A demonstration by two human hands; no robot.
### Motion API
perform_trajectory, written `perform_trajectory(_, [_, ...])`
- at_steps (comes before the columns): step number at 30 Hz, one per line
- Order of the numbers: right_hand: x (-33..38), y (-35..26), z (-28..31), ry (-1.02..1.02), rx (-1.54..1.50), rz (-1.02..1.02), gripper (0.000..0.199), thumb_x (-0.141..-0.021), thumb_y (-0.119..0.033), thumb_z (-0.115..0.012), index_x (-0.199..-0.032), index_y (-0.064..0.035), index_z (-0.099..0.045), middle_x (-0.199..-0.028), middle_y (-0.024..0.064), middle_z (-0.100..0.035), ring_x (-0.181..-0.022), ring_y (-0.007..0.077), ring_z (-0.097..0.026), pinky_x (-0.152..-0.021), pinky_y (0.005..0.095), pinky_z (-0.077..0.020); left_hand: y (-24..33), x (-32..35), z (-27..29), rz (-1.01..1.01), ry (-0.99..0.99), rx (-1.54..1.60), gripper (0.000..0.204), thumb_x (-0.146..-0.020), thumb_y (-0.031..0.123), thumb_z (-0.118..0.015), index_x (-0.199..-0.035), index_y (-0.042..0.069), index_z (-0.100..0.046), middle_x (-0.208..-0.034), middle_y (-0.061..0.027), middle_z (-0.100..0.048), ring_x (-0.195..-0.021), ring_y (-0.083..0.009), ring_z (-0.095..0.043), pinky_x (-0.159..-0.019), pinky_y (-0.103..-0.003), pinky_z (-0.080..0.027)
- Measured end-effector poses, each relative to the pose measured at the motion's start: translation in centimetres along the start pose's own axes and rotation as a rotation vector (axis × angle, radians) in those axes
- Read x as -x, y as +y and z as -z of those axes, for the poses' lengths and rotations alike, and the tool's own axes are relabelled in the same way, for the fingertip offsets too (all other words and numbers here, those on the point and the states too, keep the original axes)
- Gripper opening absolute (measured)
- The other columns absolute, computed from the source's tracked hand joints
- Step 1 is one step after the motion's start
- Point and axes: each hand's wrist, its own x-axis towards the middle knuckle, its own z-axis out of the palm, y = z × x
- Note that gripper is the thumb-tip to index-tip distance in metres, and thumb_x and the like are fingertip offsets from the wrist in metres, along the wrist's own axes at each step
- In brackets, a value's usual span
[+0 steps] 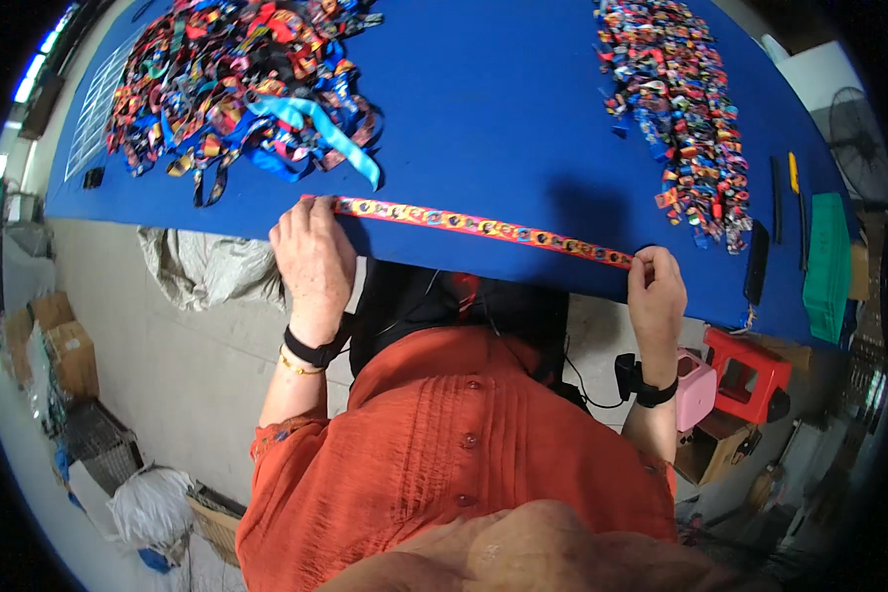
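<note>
A long flat printed ribbon (483,228), red-edged with a yellow and multicoloured pattern, stretches straight along the near part of the blue table. My left hand (314,259) is closed on its left end, fingers curled over it at the table's edge. The right end is pinched between the thumb and fingers of my right hand (657,291). Far left of the ribbon lies a large tangled heap of colourful ribbons (232,89), with a light blue one (326,128) on top. Bundled colourful strips (686,118) lie in rows at the far right.
On the blue table (483,109), a white wire grid (104,104) is at the left. At the right are a black bar (757,261), a yellow-ended tool (793,173) and a green tray (827,266). A red stool (750,375) and cardboard boxes (72,355) stand below.
</note>
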Motion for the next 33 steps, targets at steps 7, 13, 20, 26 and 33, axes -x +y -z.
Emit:
perform_trajectory(7, [0.1, 0.5, 0.0, 0.079, 0.001, 0.05, 0.005, -0.086, -0.005, -0.063, -0.088, -0.0059, -0.059, -0.08, 0.0122, -0.061, -0.071, 0.031, -0.062, -0.064, 0.0415, -0.0494, 0.1, 0.2, 0.5, -0.021, 0.016, 0.03, 0.03, -0.086, 0.004, -0.057, -0.116, 0.003, -0.062, -0.108, -0.0154, -0.062, -0.102, -0.0328, -0.057, -0.089, -0.044, -0.043])
perform_trajectory(13, [-0.9, -3.2, -1.3, 0.114, -0.122, 0.228, 0.004, -0.086, -0.006, -0.063, -0.088, -0.0065, -0.059, -0.083, 0.013, -0.062, -0.079, 0.034, -0.063, -0.068, 0.0443, -0.05, 4.3, -0.6, 1.8, -0.129, -0.027, 0.176, 0.038, -0.081, 0.004, -0.06, -0.119, 0.003, -0.059, -0.111, -0.0167, -0.059, -0.101, -0.0341, -0.055, -0.087, -0.045, -0.042])
perform_trajectory(20, [-1.6, -10.0, -5.8, -0.012, -0.292, 0.534, 0.004, -0.086, -0.006, -0.061, -0.085, -0.0048, -0.057, -0.082, 0.014, -0.059, -0.078, 0.0356, -0.059, -0.07, 0.0455, -0.0489, 10.5, 0.4, 0.7, -0.353, -0.142, 0.355, 0.042, -0.076, 0.003, -0.061, -0.118, 0.0, -0.058, -0.113, -0.0167, -0.058, -0.101, -0.034, -0.055, -0.088, -0.044, -0.042])
perform_trajectory(26, [-1.5, -10.6, -7.3, -0.036, -0.23, 0.535, 0.008, -0.087, -0.006, -0.06, -0.087, -0.0046, -0.052, -0.08, 0.0144, -0.054, -0.077, 0.0353, -0.057, -0.069, 0.0451, -0.0486, 10.9, 0.5, 0.4, -0.393, -0.197, 0.349, 0.038, -0.077, 0.002, -0.061, -0.115, 0.001, -0.058, -0.113, -0.0162, -0.058, -0.103, -0.0335, -0.054, -0.09, -0.045, -0.041])
perform_trajectory(33, [-1.4, -8.3, -6.6, 0.001, -0.228, 0.479, 0.007, -0.085, -0.005, -0.06, -0.087, -0.0046, -0.054, -0.08, 0.0142, -0.056, -0.078, 0.0352, -0.059, -0.069, 0.0451, -0.0494, 10.1, 0.4, 0.5, -0.336, -0.24, 0.333, 0.036, -0.08, 0.003, -0.058, -0.115, 0.001, -0.06, -0.115, -0.0173, -0.06, -0.108, -0.0345, -0.055, -0.095, -0.046, -0.042])
